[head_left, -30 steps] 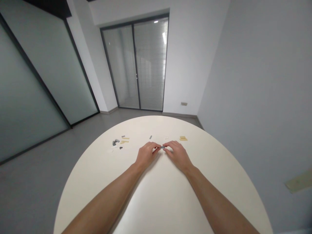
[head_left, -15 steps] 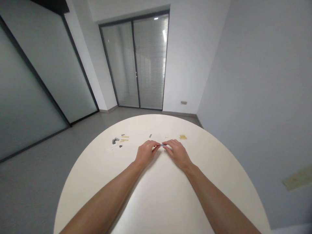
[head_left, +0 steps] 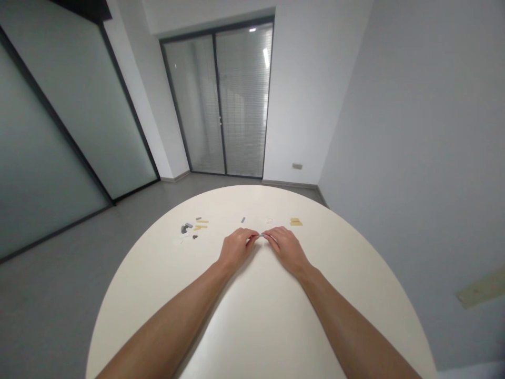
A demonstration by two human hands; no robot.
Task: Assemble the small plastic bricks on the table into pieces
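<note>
Fingers of your left hand (head_left: 235, 248) and right hand (head_left: 288, 248) pinch a small gray piece (head_left: 261, 235) at opposite ends. Its long axis runs left to right between them, over the tabletop (head_left: 256, 326).

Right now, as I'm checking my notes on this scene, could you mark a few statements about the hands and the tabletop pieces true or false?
1. The left hand and right hand pinch a small grey piece. True.
2. The table has a straight far edge. False: it is curved.
3. A lone grey strip lies beyond the hands. True.
4. The yellow pieces lie under the right hand. False: they lie beyond it.
</note>
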